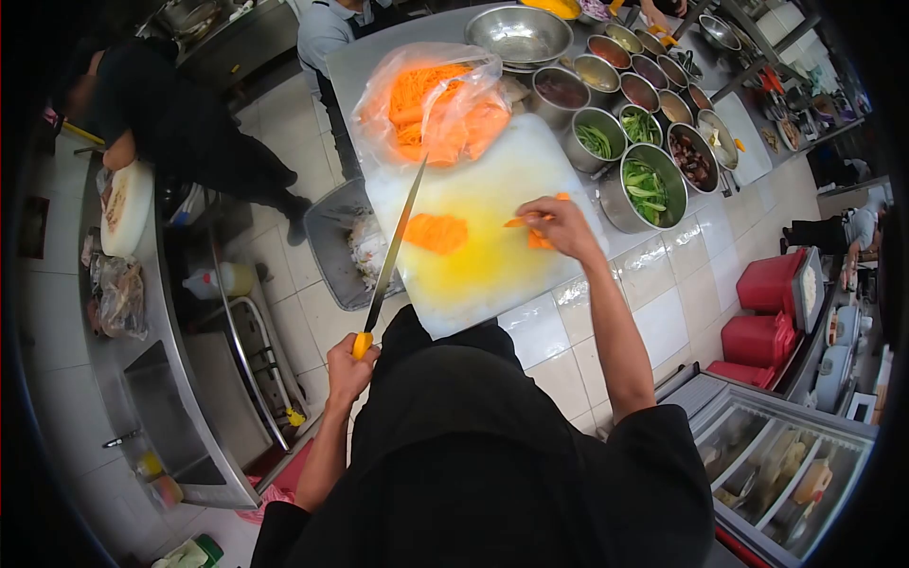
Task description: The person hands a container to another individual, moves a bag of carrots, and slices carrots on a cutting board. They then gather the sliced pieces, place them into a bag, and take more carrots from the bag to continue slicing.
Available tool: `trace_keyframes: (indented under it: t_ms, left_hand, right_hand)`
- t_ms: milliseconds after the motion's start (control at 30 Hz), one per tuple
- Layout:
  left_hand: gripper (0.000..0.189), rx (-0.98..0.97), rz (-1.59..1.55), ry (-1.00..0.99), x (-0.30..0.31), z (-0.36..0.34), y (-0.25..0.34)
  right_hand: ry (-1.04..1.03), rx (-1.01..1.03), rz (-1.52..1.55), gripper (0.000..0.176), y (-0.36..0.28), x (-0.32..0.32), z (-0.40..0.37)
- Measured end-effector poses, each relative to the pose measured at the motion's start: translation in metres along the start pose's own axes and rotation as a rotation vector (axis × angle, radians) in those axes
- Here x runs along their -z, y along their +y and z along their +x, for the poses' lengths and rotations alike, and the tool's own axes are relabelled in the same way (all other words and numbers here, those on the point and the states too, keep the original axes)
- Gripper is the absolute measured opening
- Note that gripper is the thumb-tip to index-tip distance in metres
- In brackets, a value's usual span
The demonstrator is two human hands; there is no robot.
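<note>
My left hand (348, 371) is closed round the yellow handle of a long knife (400, 237), its blade slanting up along the left edge of the white cutting board (530, 161). On the board, my right hand (563, 230) pinches an orange carrot piece (514, 222), and more orange carrot lies under and beside its fingers. A flat spread of carrot slices (436, 233) rests left of the board's yellow-stained middle. Behind, a clear plastic bag (379, 80) holds shredded carrot (426, 90) and larger orange pieces; the knife tip reaches in front of it.
Steel pots, one with leafy greens (647, 189), crowd the table's right. A steel bowl (519, 36) stands behind the bag. A grey waste bin (331, 241) sits below the board's left side. A person in black (170, 114) stands left; red bins (762, 331) are at right.
</note>
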State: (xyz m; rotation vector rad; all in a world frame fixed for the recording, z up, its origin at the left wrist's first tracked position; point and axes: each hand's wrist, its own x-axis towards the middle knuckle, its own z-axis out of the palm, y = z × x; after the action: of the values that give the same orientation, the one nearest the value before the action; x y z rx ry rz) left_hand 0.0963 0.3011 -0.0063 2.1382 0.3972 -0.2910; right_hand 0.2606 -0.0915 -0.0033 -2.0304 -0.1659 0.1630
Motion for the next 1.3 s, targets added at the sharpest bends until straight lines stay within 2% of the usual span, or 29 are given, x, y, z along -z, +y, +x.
trace_keyframes:
  t_ms: [67, 200, 267, 400, 500, 533, 567, 667, 733, 800, 867, 967, 1200, 1267, 1300]
  left_hand:
    - [0.017, -0.003, -0.025, -0.005, -0.001, 0.001, -0.002]
    - [0.016, 0.016, -0.014, -0.008, -0.001, -0.001, -0.001]
    - [0.016, -0.005, -0.040, 0.018, -0.002, -0.001, -0.004]
    - [0.016, 0.011, -0.003, 0.018, 0.000, -0.004, -0.004]
    - [0.016, 0.000, 0.010, 0.013, -0.001, -0.005, -0.003]
    - [0.016, 0.016, -0.007, 0.013, 0.000, -0.005, 0.000]
    - [0.016, 0.030, -0.024, 0.013, 0.000, -0.005, 0.002]
    - [0.016, 0.020, -0.038, 0.002, -0.001, -0.003, -0.001]
    - [0.017, 0.008, -0.032, -0.002, 0.000, -0.001, -0.003]
    - [0.017, -0.002, -0.026, -0.001, -0.001, 0.000, -0.007]
    - [0.019, -0.031, -0.005, -0.002, -0.002, 0.001, -0.009]
    - [0.020, -0.044, 0.019, -0.010, -0.006, 0.005, -0.008]
    - [0.021, -0.044, 0.035, -0.014, -0.006, 0.004, -0.002]
    - [0.021, -0.045, 0.015, -0.003, -0.005, 0.003, -0.002]
    - [0.021, -0.040, 0.015, 0.003, -0.003, 0.002, -0.001]
  right_hand:
    - [-0.150, -0.060, 0.118, 0.021, -0.003, -0.032, 0.011]
    - [-0.235, -0.010, 0.037, 0.021, 0.009, -0.081, 0.032]
    - [-0.220, -0.090, 0.088, 0.020, 0.012, -0.095, 0.038]
    - [-0.171, -0.093, 0.103, 0.019, 0.013, -0.110, 0.036]
    - [-0.087, -0.002, -0.016, 0.020, 0.007, -0.112, 0.030]
    - [-0.001, 0.048, -0.101, 0.021, 0.005, -0.114, 0.026]
    - [0.084, 0.099, -0.187, 0.021, 0.002, -0.112, 0.023]
    - [0.149, 0.129, -0.183, 0.020, 0.008, -0.088, 0.014]
    - [0.199, 0.060, -0.223, 0.026, 0.022, -0.055, 0.007]
    - [0.289, 0.028, -0.479, 0.033, 0.022, -0.015, -0.007]
    - [0.287, -0.054, -0.597, 0.038, 0.026, 0.011, -0.018]
    - [0.247, -0.160, -0.520, 0.033, 0.030, 0.021, -0.021]
    - [0.285, -0.226, -0.391, 0.022, 0.022, 0.018, -0.017]
    - [0.323, -0.226, -0.135, 0.021, 0.038, 0.015, -0.016]
    - [0.317, -0.223, -0.132, 0.021, 0.043, 0.016, -0.016]
